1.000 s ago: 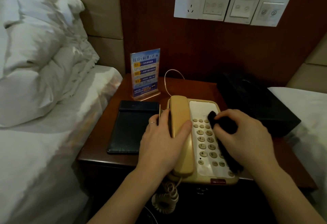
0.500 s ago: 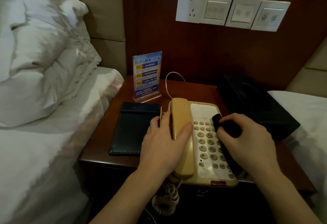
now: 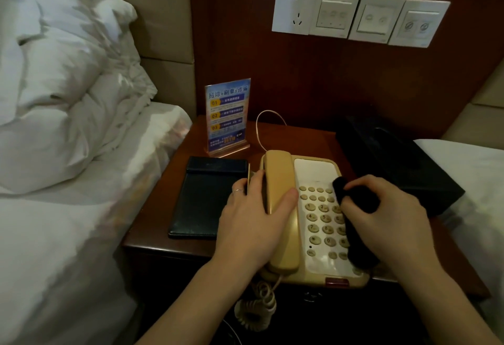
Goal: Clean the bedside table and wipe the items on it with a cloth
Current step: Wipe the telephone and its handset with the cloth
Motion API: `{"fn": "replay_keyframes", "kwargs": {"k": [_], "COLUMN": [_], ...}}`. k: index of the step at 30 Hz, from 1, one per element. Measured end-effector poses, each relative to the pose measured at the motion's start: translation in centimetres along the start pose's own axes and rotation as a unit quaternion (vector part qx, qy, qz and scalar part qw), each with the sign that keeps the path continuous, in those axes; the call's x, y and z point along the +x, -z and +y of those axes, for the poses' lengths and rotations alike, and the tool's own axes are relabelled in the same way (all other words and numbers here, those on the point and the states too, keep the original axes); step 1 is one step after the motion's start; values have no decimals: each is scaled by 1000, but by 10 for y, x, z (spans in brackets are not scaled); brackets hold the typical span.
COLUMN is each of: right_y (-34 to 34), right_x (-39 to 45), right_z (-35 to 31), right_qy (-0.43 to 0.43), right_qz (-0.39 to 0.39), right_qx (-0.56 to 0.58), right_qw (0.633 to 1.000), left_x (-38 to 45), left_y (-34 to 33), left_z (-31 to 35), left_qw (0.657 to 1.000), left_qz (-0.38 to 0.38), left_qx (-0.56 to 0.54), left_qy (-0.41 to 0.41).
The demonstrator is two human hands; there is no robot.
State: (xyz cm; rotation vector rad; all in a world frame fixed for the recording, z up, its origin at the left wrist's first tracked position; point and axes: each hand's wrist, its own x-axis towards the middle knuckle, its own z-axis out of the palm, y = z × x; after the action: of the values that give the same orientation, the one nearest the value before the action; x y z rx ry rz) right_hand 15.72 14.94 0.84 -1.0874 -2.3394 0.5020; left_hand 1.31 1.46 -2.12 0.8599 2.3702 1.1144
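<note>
On the table (image 3: pixel 313 137), the telephone (image 3: pixel 317 235) is sitting near its front edge. Your left hand (image 3: pixel 252 224) is curling its fingers (image 3: pixel 286 200) around the handset (image 3: pixel 281 181); your right hand (image 3: pixel 387 219) is gripping the dark cloth (image 3: pixel 357 205) against the keypad's right side.

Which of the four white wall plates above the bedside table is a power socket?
The leftmost plate: it has plug holes, while the three plates to its right carry switch buttons instead.

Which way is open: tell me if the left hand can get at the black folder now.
Probably yes. The left hand grips the handset, and the black folder lies flat right beside it on the table, nothing between them. It must let go first.
</note>
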Motion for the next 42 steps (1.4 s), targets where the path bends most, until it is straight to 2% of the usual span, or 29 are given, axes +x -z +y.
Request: {"fn": "replay_keyframes", "kwargs": {"k": [2,7,11,15,18,21,23,25,28,30,33,35,39,42], "right_y": [-5,-15,2,1,-6,2,9,10,4,-6,-18,-23,-13,-3], "right_x": [-6,-18,-14,-13,-16,-24,-31,-35,-40,-36,-19,-12,-27,-48], "right_z": [-10,-31,-4,4,-9,-14,-11,-6,-9,-13,-18,-19,-18,-13], "right_qy": [22,150,110,13,83,87,102,123,140,123,50,59,109,134], "right_qz": [6,-71,-61,-22,-56,-126,-144,-136,-121,-95,-43,-8,-53,-115], "right_qx": [14,-5,-36,79,62,88,24,-22,-27,-20,32,11,-70,-35], "right_qw": [1000,986,991,997,993,984,984,983,982,988,997,998,990,984], "left_x": [1,1,0,0,0,-1,-2,-1,-1,-2,-2,-2,-1,0], "left_y": [0,1,0,1,2,3,3,3,2,2,3,3,4,2], "left_z": [0,0,0,0,1,1,0,0,0,0,0,0,-1,-2], "left_qw": [1000,1000,1000,1000,1000,1000,1000,1000,1000,1000,1000,1000,1000,1000], "left_qz": [-2,-2,-2,1,-2,-10,-9,-8,-10,-6,-8,-12,-13,-10], "left_qx": [3,7,1,0,4,3,-4,-6,-2,-1,-1,-3,-6,-4], "left_qy": [1,1,1,-2,1,4,1,0,1,-1,0,0,-2,-12]}}
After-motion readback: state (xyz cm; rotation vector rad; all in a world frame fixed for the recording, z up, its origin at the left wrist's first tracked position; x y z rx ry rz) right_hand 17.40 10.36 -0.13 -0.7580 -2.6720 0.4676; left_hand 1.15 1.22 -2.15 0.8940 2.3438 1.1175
